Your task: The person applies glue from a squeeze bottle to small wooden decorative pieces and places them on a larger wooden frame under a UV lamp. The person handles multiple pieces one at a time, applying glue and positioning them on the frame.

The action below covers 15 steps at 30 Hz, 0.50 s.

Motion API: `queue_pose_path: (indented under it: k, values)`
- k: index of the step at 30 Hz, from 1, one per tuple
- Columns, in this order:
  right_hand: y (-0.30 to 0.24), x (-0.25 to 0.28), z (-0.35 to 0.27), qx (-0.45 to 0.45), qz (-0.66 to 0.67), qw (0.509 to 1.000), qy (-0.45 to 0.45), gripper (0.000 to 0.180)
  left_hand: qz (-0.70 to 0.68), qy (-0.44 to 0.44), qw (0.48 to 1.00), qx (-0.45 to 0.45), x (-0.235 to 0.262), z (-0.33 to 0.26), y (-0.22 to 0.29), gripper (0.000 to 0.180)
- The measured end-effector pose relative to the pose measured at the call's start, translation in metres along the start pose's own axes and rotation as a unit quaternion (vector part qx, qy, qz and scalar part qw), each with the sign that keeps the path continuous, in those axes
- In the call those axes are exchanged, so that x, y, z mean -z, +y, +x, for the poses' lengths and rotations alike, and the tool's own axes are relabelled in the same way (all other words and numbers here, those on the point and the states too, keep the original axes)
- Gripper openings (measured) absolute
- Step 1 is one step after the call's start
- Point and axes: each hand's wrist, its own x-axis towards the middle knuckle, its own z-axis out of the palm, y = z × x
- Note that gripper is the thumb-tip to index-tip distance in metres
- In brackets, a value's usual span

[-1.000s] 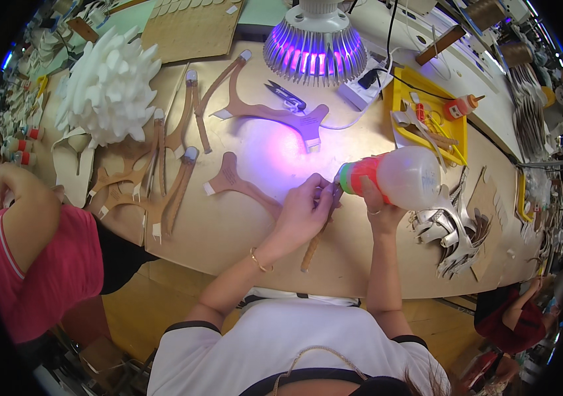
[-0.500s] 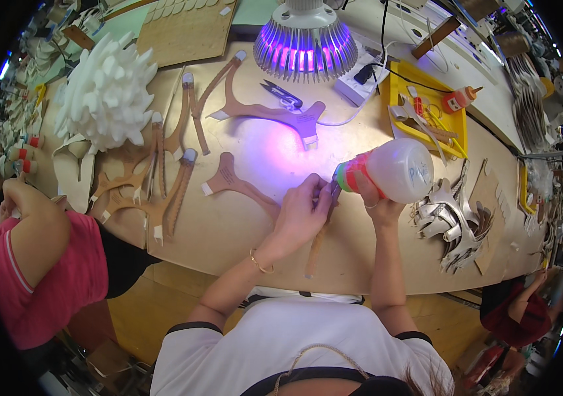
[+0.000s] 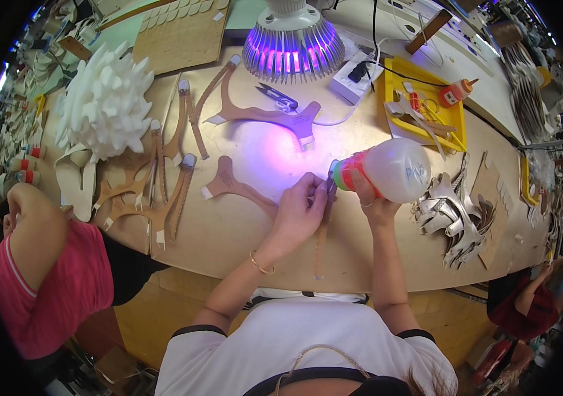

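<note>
My left hand pinches a brown leather strap, whose lower end trails on the table toward me. In my right hand is a translucent squeeze bottle with a red band and green neck. It lies tipped on its side, its dark nozzle pointing left at the strap by my left fingertips. Whether the nozzle touches the strap I cannot tell. Beside my left hand lies a forked brown leather piece, partly hidden by that hand. Beyond is another branched leather piece under the purple light.
A finned lamp hangs over the table. Thread snips, a power strip and a yellow tray lie beyond. White spiky foam and more leather pieces are left, silvery straps right. A co-worker sits left.
The whole view has shifted slightly. Both hands keep their grip, with the bottle still tipped toward the strap and its nozzle a little nearer my left fingertips.
</note>
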Motion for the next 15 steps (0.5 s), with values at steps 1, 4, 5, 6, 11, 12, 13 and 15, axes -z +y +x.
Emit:
queue_pose_path:
  k: [1,4,5,6,11,12,13,15]
  values:
    - [0.002,0.000,0.000,0.014,-0.012,1.000,-0.002,0.028,-0.001,-0.004,1.000,0.008,0.000,0.000,0.000,0.017]
    - [0.005,0.001,-0.004,0.013,-0.007,1.000,0.020,0.031,-0.008,-0.015,0.999,0.030,0.000,0.000,0.000,0.017]
    - [0.007,0.000,-0.006,-0.013,0.021,0.999,0.048,0.032,-0.011,-0.015,0.999,0.036,0.000,0.000,0.000,0.018]
    - [0.008,0.000,-0.007,-0.039,0.049,0.995,0.075,0.033,-0.013,-0.017,0.999,0.040,0.000,0.000,0.001,0.018]
    - [0.012,0.003,-0.006,-0.076,0.073,0.987,0.123,0.033,-0.004,-0.025,0.998,0.050,0.002,0.002,-0.001,0.019]
    - [0.012,0.003,-0.005,-0.070,0.054,0.990,0.109,0.033,0.000,-0.026,0.998,0.056,0.001,0.002,-0.002,0.019]
    - [0.011,0.003,-0.005,-0.045,0.041,0.995,0.080,0.033,-0.016,-0.027,0.998,0.052,0.001,0.002,-0.002,0.019]
    - [0.009,0.002,-0.005,-0.005,0.002,1.000,0.031,0.032,-0.033,-0.026,0.998,0.053,-0.001,0.002,-0.004,0.019]
